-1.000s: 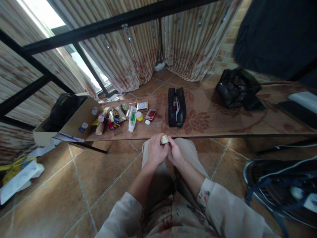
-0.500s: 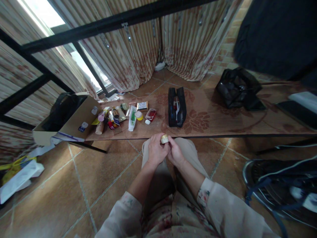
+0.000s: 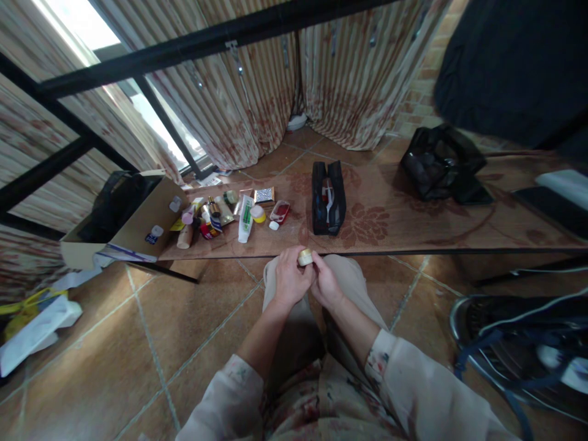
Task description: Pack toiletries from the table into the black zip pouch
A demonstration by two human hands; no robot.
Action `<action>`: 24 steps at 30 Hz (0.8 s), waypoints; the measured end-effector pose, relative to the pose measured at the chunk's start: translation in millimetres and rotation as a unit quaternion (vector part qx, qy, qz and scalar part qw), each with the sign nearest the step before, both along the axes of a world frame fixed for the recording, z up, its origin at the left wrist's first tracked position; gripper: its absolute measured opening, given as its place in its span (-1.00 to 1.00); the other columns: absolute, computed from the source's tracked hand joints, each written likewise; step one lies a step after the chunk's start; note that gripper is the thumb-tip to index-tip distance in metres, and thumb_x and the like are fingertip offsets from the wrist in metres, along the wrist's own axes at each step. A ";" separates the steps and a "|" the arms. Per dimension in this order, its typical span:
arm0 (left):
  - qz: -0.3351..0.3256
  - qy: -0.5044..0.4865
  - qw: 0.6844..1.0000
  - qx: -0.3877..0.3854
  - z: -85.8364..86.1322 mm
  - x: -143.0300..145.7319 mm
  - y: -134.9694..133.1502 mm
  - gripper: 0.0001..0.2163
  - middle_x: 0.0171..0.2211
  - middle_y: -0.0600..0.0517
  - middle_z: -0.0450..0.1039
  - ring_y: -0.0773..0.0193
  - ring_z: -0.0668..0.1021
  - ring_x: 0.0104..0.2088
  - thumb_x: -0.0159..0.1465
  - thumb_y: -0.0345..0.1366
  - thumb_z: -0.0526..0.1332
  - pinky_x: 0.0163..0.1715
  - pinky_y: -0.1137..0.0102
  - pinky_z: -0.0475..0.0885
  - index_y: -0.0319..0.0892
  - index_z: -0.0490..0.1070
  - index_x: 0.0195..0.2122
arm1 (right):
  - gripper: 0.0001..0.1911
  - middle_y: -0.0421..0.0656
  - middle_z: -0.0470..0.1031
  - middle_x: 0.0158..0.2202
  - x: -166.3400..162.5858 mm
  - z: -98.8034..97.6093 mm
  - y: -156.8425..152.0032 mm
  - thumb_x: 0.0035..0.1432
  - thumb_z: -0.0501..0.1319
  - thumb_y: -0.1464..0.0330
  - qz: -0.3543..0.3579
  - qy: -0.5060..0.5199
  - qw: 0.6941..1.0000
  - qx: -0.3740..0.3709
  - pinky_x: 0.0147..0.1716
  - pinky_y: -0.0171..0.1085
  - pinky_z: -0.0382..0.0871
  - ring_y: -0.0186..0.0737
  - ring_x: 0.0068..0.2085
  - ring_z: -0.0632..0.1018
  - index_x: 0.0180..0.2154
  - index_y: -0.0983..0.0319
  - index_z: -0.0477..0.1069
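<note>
1. Small round container point(image 3: 305, 258): centre of the frame, just below the edge of the table point(image 3: 413, 229) — the fingers of the left hand point(image 3: 291, 278) curl around it, while those of the right hand point(image 3: 327, 285) close on its side.
2. Handling seems under way, not finished; whether its lid is loose, I cannot tell.
3. Already inside the open black pouch point(image 3: 339, 223), mid-frame: a few items.
4. Lying outside it, left of centre: tube point(image 3: 245, 222), yellow-and-white jar point(image 3: 258, 214), red case point(image 3: 280, 212).
</note>
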State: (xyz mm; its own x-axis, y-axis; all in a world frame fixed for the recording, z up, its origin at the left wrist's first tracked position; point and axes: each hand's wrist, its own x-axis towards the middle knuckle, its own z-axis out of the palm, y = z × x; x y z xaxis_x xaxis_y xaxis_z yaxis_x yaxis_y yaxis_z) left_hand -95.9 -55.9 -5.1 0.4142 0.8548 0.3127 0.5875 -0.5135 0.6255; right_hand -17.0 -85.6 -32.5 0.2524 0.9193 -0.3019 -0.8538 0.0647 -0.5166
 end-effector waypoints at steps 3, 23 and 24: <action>-0.001 -0.003 1.000 0.005 -0.5 -0.1 -0.1 -0.76 -0.17 -0.03 0.49 0.17 0.52 -0.11 0.17 -0.39 0.25 -0.12 0.28 0.43 -0.12 0.38 -0.12 | -0.74 -0.16 0.61 -0.29 0.1 -0.4 0.2 0.08 0.29 0.17 0.005 0.000 1.000 0.004 0.03 -0.12 0.41 -0.08 -0.01 0.54 -0.26 0.21 0.50; -0.002 -0.006 1.000 0.012 -2.0 -0.4 0.0 -0.75 -0.18 -0.01 0.50 0.18 0.52 -0.11 0.16 -0.38 0.26 -0.10 0.29 0.43 -0.12 0.38 -0.11 | -0.74 -0.15 0.60 -0.31 0.4 -2.5 0.6 0.07 0.30 0.17 0.009 0.010 1.000 0.007 0.01 -0.12 0.42 -0.08 -0.03 0.55 -0.30 0.23 0.50; -0.002 -0.006 1.000 0.011 -1.9 -0.4 0.1 -0.75 -0.18 -0.02 0.50 0.18 0.52 -0.11 0.16 -0.39 0.26 -0.10 0.29 0.43 -0.12 0.38 -0.12 | -0.74 -0.15 0.60 -0.31 0.2 -2.4 0.5 0.07 0.30 0.17 0.009 0.010 1.000 0.007 0.01 -0.12 0.42 -0.08 -0.03 0.55 -0.30 0.23 0.50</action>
